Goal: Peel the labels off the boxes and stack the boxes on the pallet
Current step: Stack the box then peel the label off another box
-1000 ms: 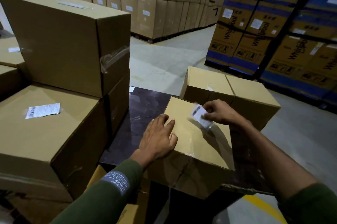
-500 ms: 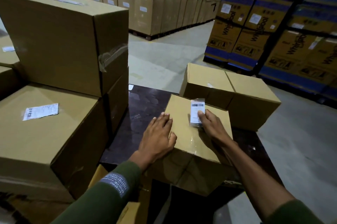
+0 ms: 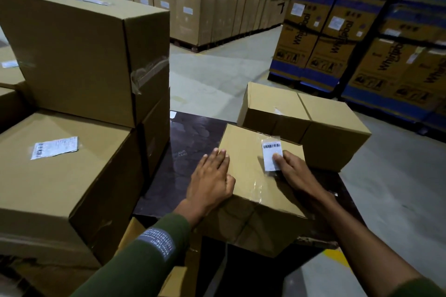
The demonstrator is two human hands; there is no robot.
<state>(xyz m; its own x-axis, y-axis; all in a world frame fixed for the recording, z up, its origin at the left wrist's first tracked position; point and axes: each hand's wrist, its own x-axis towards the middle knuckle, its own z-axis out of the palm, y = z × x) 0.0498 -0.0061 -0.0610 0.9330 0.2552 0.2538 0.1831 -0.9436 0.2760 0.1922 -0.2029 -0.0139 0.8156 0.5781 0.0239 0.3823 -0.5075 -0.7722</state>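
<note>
I note tall stacked brown cardboard cartons (image 3: 79, 55) at left. The small brown cardboard box (image 3: 253, 176) sits near centre on the dark board pallet top (image 3: 190, 142). My left hand (image 3: 210, 183) lies flat, fingers straight, bracing it. My right hand (image 3: 293, 171) presses the white barcode label (image 3: 272, 156) with extended fingers. Risk: the label tears if pulled fast.

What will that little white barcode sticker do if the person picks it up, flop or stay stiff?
Probably flop: the small white barcode label looks paper-thin and lies flat on the small brown cardboard box. It likely weighs almost nothing, since the right hand handles it with fingertips only. It may cling, as shiny clear film surrounds it.
</note>
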